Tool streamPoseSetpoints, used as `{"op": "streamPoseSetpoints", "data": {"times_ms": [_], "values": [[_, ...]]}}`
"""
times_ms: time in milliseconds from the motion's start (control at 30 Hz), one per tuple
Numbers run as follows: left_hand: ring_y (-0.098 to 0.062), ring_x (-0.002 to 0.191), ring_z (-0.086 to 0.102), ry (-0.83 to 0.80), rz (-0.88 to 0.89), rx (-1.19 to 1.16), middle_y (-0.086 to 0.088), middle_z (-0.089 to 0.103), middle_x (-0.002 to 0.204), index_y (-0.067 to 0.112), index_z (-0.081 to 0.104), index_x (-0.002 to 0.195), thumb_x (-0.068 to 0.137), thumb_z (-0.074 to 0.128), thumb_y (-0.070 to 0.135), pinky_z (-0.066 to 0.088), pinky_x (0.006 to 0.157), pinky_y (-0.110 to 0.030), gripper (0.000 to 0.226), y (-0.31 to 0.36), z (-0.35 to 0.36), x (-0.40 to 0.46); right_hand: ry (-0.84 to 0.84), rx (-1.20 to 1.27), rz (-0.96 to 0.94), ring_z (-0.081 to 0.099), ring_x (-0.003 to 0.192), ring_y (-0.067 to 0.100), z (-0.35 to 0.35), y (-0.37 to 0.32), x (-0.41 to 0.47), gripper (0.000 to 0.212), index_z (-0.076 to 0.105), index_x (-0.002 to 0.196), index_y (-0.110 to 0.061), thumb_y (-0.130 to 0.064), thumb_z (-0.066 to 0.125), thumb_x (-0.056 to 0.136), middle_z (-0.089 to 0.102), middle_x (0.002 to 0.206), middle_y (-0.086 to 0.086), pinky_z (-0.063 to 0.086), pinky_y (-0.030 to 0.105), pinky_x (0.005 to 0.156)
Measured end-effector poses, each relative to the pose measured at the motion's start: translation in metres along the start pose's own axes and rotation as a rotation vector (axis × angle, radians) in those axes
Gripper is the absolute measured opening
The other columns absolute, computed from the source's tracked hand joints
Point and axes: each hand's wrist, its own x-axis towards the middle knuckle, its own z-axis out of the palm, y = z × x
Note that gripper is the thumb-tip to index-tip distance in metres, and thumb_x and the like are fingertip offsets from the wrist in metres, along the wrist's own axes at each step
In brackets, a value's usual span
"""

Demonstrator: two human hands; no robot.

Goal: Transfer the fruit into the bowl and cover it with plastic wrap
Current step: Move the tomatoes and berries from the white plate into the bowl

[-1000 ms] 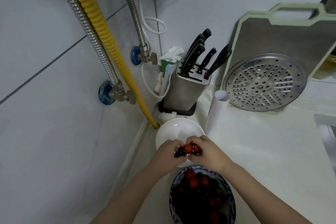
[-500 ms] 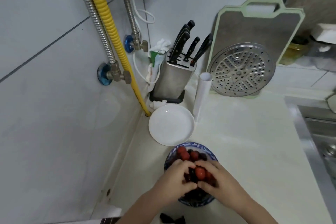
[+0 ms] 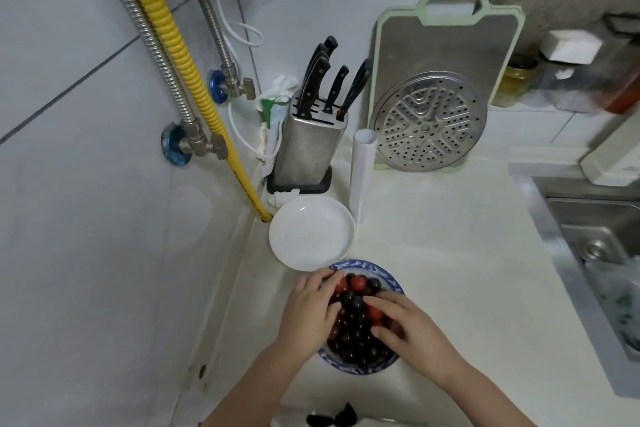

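A blue-patterned bowl (image 3: 389, 279) sits near the counter's front, heaped with dark and red small fruit (image 3: 355, 322). My left hand (image 3: 308, 317) rests on the fruit's left side, fingers loosely spread. My right hand (image 3: 412, 329) lies on the right side, fingers apart over the pile. Neither hand grips anything that I can see. Just behind the bowl lies a white plate (image 3: 311, 236) with nothing on it. A white roll of plastic wrap (image 3: 362, 170) stands upright beside the plate.
A steel knife block (image 3: 308, 146) stands in the corner, with a cutting board (image 3: 446, 55) and a perforated steamer plate (image 3: 427, 121) leaning on the back wall. A sink (image 3: 602, 246) opens at the right. Yellow and metal hoses (image 3: 173, 55) run down the left wall.
My hands carried fruit from over the white plate down into the bowl and have opened over the pile. The camera pulled back, showing more counter and the sink.
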Motion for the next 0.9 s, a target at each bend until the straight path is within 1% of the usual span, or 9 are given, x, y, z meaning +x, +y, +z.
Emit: {"op": "streamPoseSetpoints", "data": {"times_ms": [100,200,333,433,567,667,767,833,900], "values": [[-0.012,0.135,0.029,-0.037,0.026,-0.061,0.011,0.040,0.146,0.028,0.033,0.146,0.095,0.048,0.020,0.023,0.116,-0.024,0.054,0.004,0.003,0.008,0.039,-0.029,0.010,0.037,0.128,-0.001,0.006,-0.007,0.013,0.048,0.046,0.134,-0.036,-0.028,0.060,0.088,0.032,0.140,-0.015,0.029,0.011,0.103],[-0.009,0.130,0.034,-0.037,-0.010,-0.208,0.010,0.048,0.139,0.026,0.039,0.144,0.093,0.052,0.016,0.027,0.114,-0.023,0.054,0.009,0.004,0.011,0.153,-0.013,0.093,0.045,0.125,0.009,0.006,-0.013,0.028,0.052,0.044,0.137,-0.027,-0.020,0.059,0.087,0.038,0.140,-0.007,0.037,0.019,0.100],[0.000,0.092,0.053,0.020,-0.091,-0.407,0.013,0.057,0.115,0.029,0.055,0.129,0.088,0.059,0.013,0.048,0.092,-0.023,0.044,0.004,0.003,0.001,0.204,0.064,0.156,0.054,0.112,0.017,0.000,-0.015,0.037,0.044,0.052,0.128,-0.016,-0.006,0.056,0.086,0.049,0.129,0.003,0.039,0.021,0.100],[-0.001,0.081,0.056,0.038,-0.088,-0.426,0.017,0.059,0.102,0.026,0.067,0.113,0.087,0.061,0.013,0.047,0.079,-0.015,0.030,-0.003,0.000,-0.009,0.111,0.060,0.109,0.052,0.110,0.009,0.001,-0.016,0.036,0.040,0.057,0.121,-0.024,-0.024,0.067,0.082,0.046,0.119,-0.010,0.041,0.023,0.096],[-0.002,0.079,0.057,0.029,-0.107,-0.472,0.017,0.061,0.093,0.027,0.071,0.103,0.085,0.065,0.014,0.044,0.075,-0.014,0.023,-0.009,0.001,-0.019,0.071,-0.032,0.139,0.053,0.103,0.007,0.006,-0.018,0.038,0.030,0.064,0.109,-0.027,-0.034,0.068,0.081,0.044,0.111,-0.014,0.043,0.024,0.091],[0.001,0.088,0.054,0.043,-0.111,-0.451,0.025,0.055,0.107,0.031,0.066,0.113,0.085,0.066,0.017,0.045,0.083,-0.015,0.031,-0.014,0.001,-0.023,0.172,0.051,0.171,0.052,0.090,0.007,0.003,-0.020,0.043,0.026,0.064,0.111,-0.018,-0.027,0.063,0.087,0.050,0.106,-0.006,0.037,0.016,0.085],[-0.002,0.104,0.049,-0.035,-0.065,-0.390,0.030,0.045,0.121,0.032,0.055,0.130,0.087,0.064,0.022,0.042,0.096,-0.019,0.045,-0.012,-0.001,-0.021,0.202,0.067,0.194,0.057,0.097,0.016,-0.002,-0.019,0.047,0.031,0.061,0.121,-0.015,-0.017,0.059,0.090,0.054,0.111,0.001,0.033,0.013,0.089],[-0.006,0.107,0.050,-0.057,-0.052,-0.355,0.027,0.048,0.119,0.031,0.059,0.127,0.088,0.063,0.023,0.042,0.098,-0.021,0.040,-0.007,-0.001,-0.018,0.178,0.060,0.199,0.056,0.098,0.016,-0.006,-0.017,0.046,0.037,0.058,0.125,-0.016,-0.011,0.058,0.089,0.055,0.117,0.003,0.032,0.014,0.090],[-0.003,0.098,0.051,-0.059,-0.055,-0.388,0.028,0.049,0.111,0.030,0.064,0.120,0.087,0.064,0.021,0.043,0.091,-0.017,0.034,-0.006,-0.002,-0.017,0.180,0.058,0.210,0.053,0.093,0.011,-0.006,-0.016,0.042,0.038,0.058,0.125,-0.017,-0.010,0.059,0.088,0.056,0.116,0.000,0.034,0.015,0.088]]}}
